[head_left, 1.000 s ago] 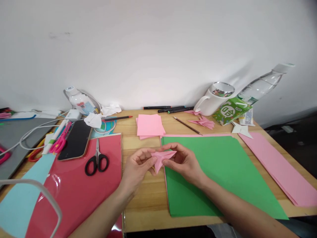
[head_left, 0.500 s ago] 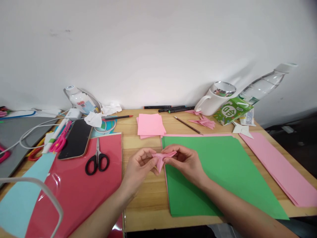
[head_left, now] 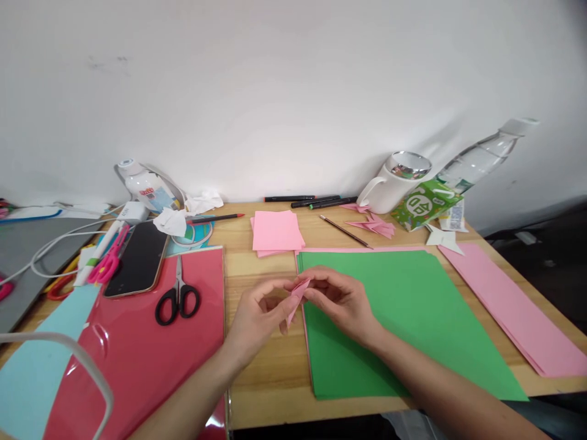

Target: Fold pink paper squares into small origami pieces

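Note:
Between my two hands is a small piece of folded pink paper (head_left: pixel 298 294), tilted and narrow, held above the table near the left edge of the green sheets (head_left: pixel 394 330). My left hand (head_left: pixel 263 308) pinches it between thumb and fingers from the left. From the right, the thumb and forefinger of my right hand (head_left: pixel 339 299) are closed on its upper end. The fingers cover part of the folds. Behind the hands lies a stack of square pink paper (head_left: pixel 276 231). More folded pink paper pieces (head_left: pixel 373 225) rest at the back right.
Black-handled scissors (head_left: pixel 178 293) lie on a red folder (head_left: pixel 137 360), beside a phone (head_left: pixel 137 260). A pencil (head_left: pixel 346 231), markers (head_left: pixel 323 201), a white mug (head_left: pixel 389 183), a green box (head_left: pixel 426 205) and a leaning bottle (head_left: pixel 486 156) stand or lie towards the wall. Pink strips (head_left: pixel 518 311) lie at right.
The folded pink paper has turned from lying spread sideways to a steep, narrow slant. Both hands keep hold of it, and my right hand's fingers have shifted slightly left. The view has moved slightly.

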The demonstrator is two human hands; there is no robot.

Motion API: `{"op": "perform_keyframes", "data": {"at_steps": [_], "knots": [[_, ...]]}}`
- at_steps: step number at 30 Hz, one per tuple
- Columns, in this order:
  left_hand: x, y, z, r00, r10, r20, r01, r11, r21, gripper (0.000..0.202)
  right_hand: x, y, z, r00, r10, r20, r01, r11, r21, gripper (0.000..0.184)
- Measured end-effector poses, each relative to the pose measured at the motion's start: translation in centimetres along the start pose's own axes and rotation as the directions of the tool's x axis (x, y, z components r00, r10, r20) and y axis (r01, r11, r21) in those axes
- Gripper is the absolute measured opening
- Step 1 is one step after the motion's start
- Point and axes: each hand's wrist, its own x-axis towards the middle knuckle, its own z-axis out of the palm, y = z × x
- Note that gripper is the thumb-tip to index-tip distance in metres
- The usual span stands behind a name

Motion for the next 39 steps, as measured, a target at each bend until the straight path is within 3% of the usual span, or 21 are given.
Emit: {"op": "perform_keyframes", "data": {"at_steps": [5, 9, 13, 23, 29, 39], "knots": [[-0.09, 0.46, -0.06, 0.999, -0.046, 0.012, 0.046, 0.996, -0.072, 0.039, -0.10, 0.12, -0.07, 0.998, -0.054, 0.020, 0.054, 0.998, -0.032, 0.017], [-0.04, 0.51, 0.03, 0.997, -0.075, 0.019, 0.076, 0.995, -0.063, 0.038, -0.11, 0.19, -0.07, 1.000, -0.003, 0.018, 0.003, 0.999, -0.037, 0.009], [0.04, 0.11, -0.03, 0.999, -0.029, 0.016, 0.029, 0.999, -0.039, 0.035, -0.11, -0.04, 0.06, 1.000, 0.028, 0.015, -0.026, 0.997, -0.067, 0.010], [-0.07, -0.19, -0.26, 0.999, -0.044, 0.007, 0.044, 0.999, 0.015, 0.035, -0.22, -0.54, 0.12, 0.999, -0.037, 0.008, 0.038, 0.986, -0.160, 0.013], [-0.10, -0.17, -0.10, 0.999, -0.043, 0.002, 0.043, 0.998, 0.048, 0.036, -0.32, -0.47, -0.13, 0.988, -0.154, 0.000, 0.146, 0.934, -0.326, 0.008], [-0.13, -0.27, -0.10, 0.999, -0.037, 0.014, 0.036, 0.997, 0.063, 0.031, -0.30, -0.58, 0.00, 0.981, -0.192, 0.004, 0.180, 0.913, -0.366, 0.010]]}}
